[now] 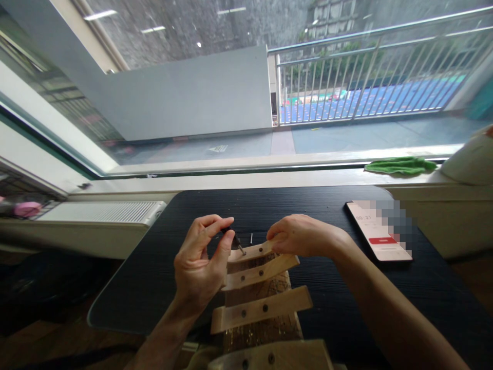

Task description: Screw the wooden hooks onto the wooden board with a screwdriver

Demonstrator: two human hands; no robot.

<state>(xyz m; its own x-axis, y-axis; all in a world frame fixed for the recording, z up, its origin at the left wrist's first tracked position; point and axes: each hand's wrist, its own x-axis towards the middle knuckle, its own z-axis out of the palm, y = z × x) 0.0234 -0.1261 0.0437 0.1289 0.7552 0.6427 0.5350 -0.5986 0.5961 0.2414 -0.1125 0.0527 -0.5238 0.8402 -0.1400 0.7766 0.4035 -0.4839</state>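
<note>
Pinching the screwdriver (238, 242), the fingers of the left hand (201, 257) slant its long axis down and rightward onto the farthest slat (253, 252); the right hand (301, 235) clasps that slat's right end (fingertips partly hidden). A black counter (150, 277) stands before a window (200, 97), spreading left to a curved edge, a phone (374, 232) near its right edge.

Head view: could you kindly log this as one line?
left hand: holds screwdriver to farthest wooden slat | right hand: on same slat

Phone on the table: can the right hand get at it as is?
Likely yes: nothing visible stands between the phone and the right hand, though that hand is on the far slat.
</note>
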